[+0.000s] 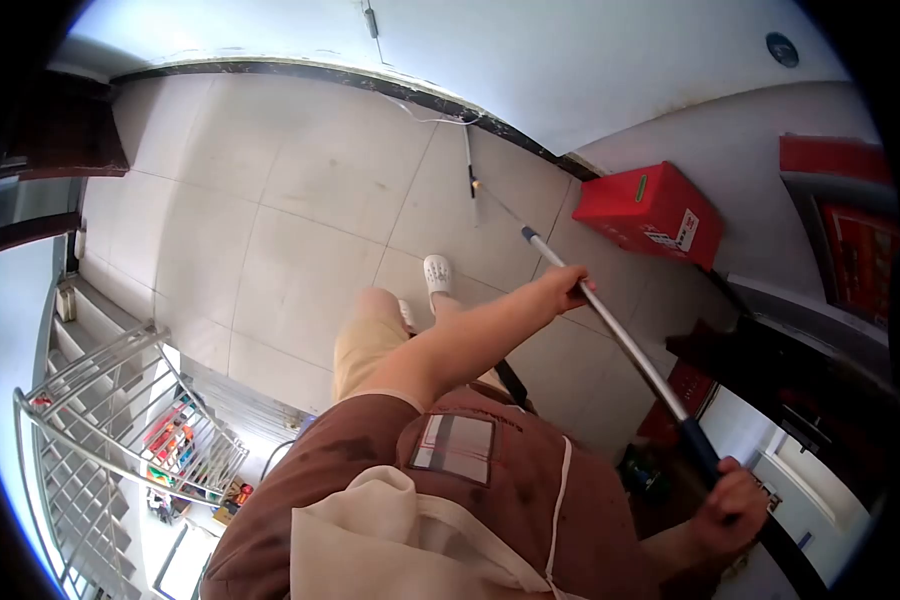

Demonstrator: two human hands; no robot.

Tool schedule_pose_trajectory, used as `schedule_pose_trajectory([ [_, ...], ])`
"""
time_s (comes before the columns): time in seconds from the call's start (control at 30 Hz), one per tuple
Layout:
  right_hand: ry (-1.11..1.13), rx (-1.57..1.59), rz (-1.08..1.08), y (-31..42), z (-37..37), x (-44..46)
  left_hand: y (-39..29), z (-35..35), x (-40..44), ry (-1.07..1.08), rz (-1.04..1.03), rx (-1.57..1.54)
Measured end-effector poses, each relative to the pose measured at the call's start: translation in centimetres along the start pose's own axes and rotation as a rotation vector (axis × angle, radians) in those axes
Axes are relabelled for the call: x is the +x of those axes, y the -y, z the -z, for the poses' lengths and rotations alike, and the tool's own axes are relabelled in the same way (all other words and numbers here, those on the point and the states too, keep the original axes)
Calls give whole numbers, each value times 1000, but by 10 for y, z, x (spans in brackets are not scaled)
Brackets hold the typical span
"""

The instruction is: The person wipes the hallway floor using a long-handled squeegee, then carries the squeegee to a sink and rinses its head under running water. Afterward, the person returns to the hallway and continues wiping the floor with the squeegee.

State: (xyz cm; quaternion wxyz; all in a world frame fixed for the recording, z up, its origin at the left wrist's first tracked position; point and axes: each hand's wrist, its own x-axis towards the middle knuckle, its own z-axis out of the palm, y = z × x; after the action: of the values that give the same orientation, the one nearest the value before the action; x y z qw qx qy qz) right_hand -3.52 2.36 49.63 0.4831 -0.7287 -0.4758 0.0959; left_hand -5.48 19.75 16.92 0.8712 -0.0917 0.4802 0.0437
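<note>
A long silver pole (pixel 630 345) slants across the right half of the view. My left hand (pixel 573 288) is wrapped round its upper metal part, with that arm stretched across my body. Lower down, near my right side, my right hand (pixel 732 508) is closed round the dark blue grip (pixel 700 450). The far, thinner end of the pole meets a narrow black and white bar head (pixel 471 170) on the floor close to the wall. The details of that head are small.
Pale tiles cover the floor (pixel 310 215). A red box (pixel 650 213) stands against the wall right of the pole. Metal stair railings (pixel 90 430) are at lower left, dark furniture (pixel 800 380) at right. A white cable (pixel 425 117) lies by the skirting. My white shoe (pixel 437 273) is mid-view.
</note>
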Motion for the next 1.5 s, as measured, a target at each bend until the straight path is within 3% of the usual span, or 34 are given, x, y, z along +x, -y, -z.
schedule_pose_trajectory([
  [0.03, -5, -282, 19, 0, -17, 4, -3, 10, 12, -41, 7, -45],
  [0.07, -125, -53, -29, 0, -20, 1, -10, 18, 14, 43, -8, -14],
  [0.17, -151, 146, -82, 16, -38, 6, -29, 26, 35, -84, -46, -269],
  [0.3, -385, 280, -42, 52, -98, 8, -59, 62, 47, 88, 178, -270],
  [0.43, -166, 318, 60, 106, -169, -10, -93, 111, 13, 44, 234, -285],
  [0.6, 95, 239, 135, 191, -284, -45, -137, 215, -50, 182, 262, -337],
  [0.7, 176, 341, 225, 226, -327, -57, -163, 263, -101, 203, 253, -420],
  [0.77, 358, 380, 221, 249, -337, -60, -177, 295, -132, 194, 251, -503],
  [1.03, 906, 784, 185, 284, -382, -59, -227, 477, -216, 286, -26, -418],
  [1.1, 1114, 910, 280, 266, -402, -56, -240, 524, -244, 148, -166, -409],
  [1.17, 657, 944, 80, 251, -431, -99, -249, 567, -279, -235, -266, -382],
  [1.3, 686, 1066, 236, 240, -396, -100, -241, 546, -304, -38, -205, -572],
  [1.37, 635, 1079, 247, 240, -364, -105, -233, 514, -290, 78, -235, -391],
  [1.43, 511, 996, 224, 242, -330, -121, -223, 458, -283, 12, -258, -238],
  [1.5, 177, 796, 195, 257, -320, -138, -214, 423, -264, 122, -105, -263],
])
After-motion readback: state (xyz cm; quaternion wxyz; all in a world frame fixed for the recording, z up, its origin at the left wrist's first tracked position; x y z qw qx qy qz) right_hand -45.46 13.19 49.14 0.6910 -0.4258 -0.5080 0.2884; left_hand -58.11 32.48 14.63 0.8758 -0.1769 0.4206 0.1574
